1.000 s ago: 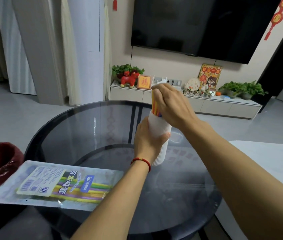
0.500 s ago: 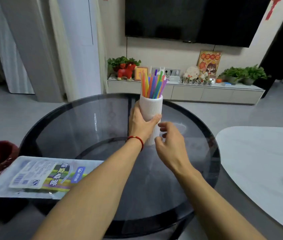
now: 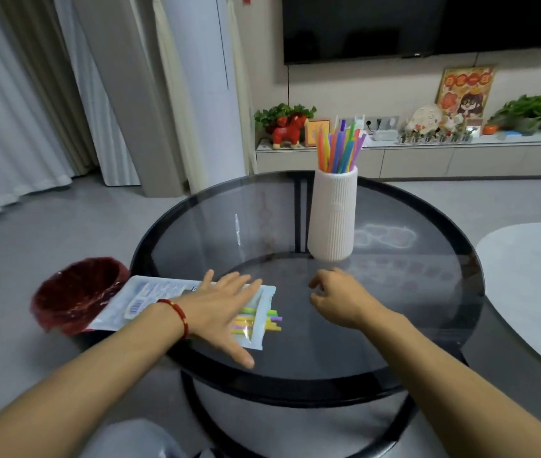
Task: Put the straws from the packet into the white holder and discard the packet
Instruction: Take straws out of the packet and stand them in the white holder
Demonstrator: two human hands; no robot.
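Indoors: round glass table [image 3: 411,328], TV above. White holder [image 3: 332,216] upright, coloured straws [image 3: 338,148] inside. Packet [image 3: 259,320] at left edge, straws remaining. Left hand [image 3: 219,309] flat on packet, fingers spread; right hand [image 3: 335,297] loosely curled, empty.

packet [image 3: 150,302] label: print and a barcode, too blurred to read
poster [image 3: 465,90] far right: characters along the top, not legible
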